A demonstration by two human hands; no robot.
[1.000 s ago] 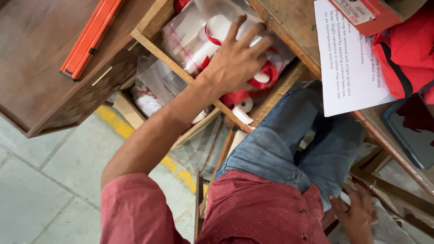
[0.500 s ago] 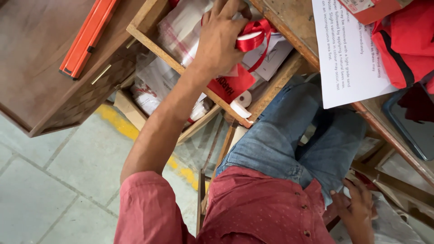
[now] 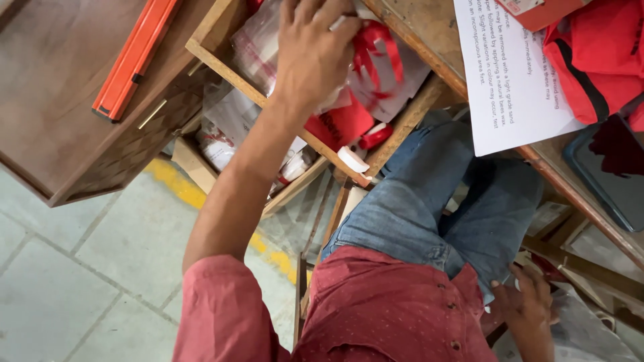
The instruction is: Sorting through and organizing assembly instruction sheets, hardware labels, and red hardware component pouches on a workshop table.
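- my left hand point(image 3: 312, 57) reaches into the open wooden drawer point(image 3: 221, 60) at my left side, fingers bent and closed on a clear plastic packet point(image 3: 258, 43) that lies near the drawer's far edge; the thumb side is hidden, so i see the hold only from the back of the hand.
- just right of that hand, touching the packet, red ribbon loops point(image 3: 376, 47) stick up from a bag point(image 3: 392, 84) by the drawer's right wall.
- under my wrist, at the drawer's near edge, sits a flat red pouch point(image 3: 339, 124); beside it, at the near right corner, lie a white cap point(image 3: 352, 159) and a red ring-shaped piece point(image 3: 376, 136).
- a lower drawer point(image 3: 194, 157) pokes out beneath, holding more clear bags with red and white things point(image 3: 228, 127).
- my right hand point(image 3: 526, 305) rests low by my right thigh, fingers loosely curled on the jeans; whether it holds anything i cannot tell.
- on the brown cabinet top point(image 3: 60, 87) to the left, an orange level point(image 3: 134, 57) lies along the right edge.
- on the desk point(image 3: 429, 27) to my right, a printed sheet of paper point(image 3: 513, 80) hangs over the near edge, with red cloth point(image 3: 594, 57) at its right side.
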